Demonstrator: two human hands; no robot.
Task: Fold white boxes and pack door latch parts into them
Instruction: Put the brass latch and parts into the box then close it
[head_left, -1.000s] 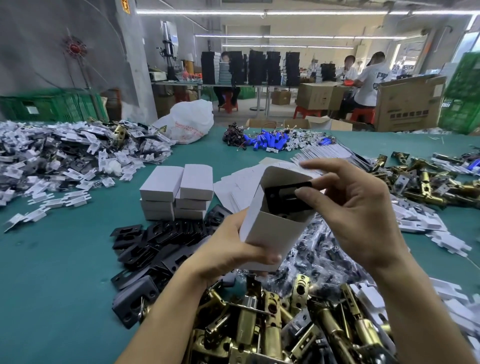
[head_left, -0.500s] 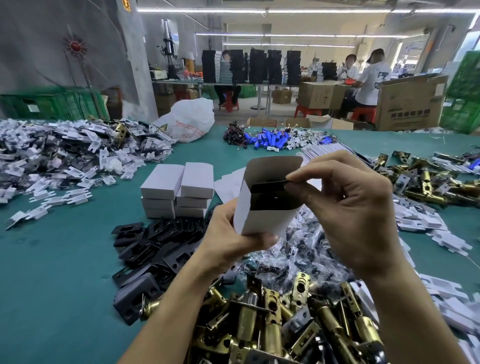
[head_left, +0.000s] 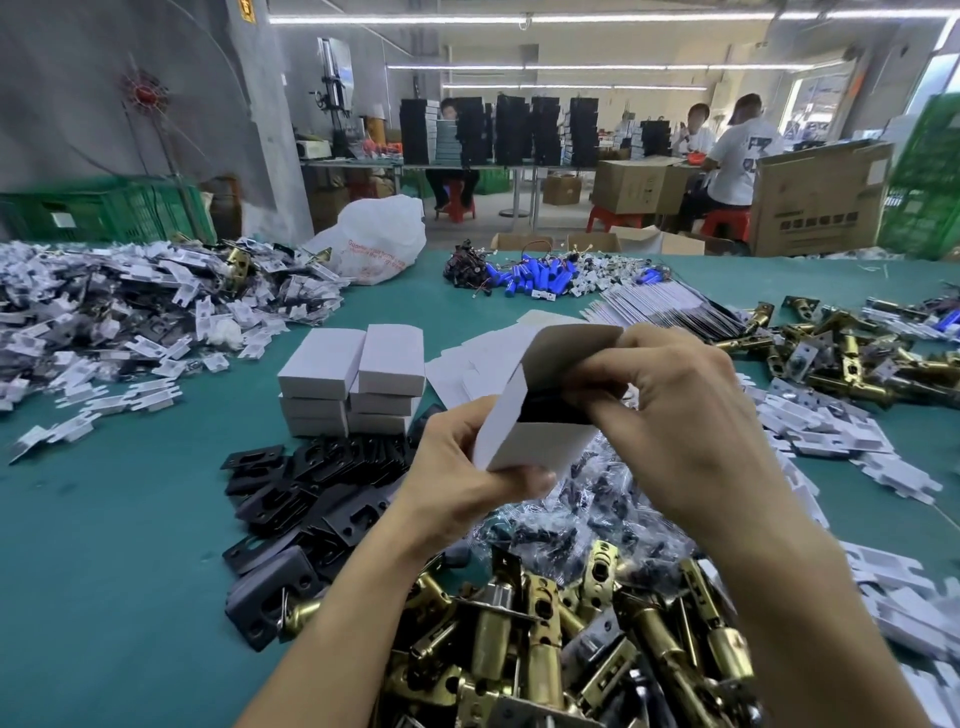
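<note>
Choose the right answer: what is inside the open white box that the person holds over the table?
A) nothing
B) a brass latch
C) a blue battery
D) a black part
D: a black part shows in the open top of the white box, which the left hand grips from below while the right hand pinches the part at the opening.

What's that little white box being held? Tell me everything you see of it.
The white box looks like thin cardboard, tilted in the air, its top open with the flap raised. A black part sits in its mouth. The left hand grips its lower end; the right hand pinches that part at the opening.
</note>
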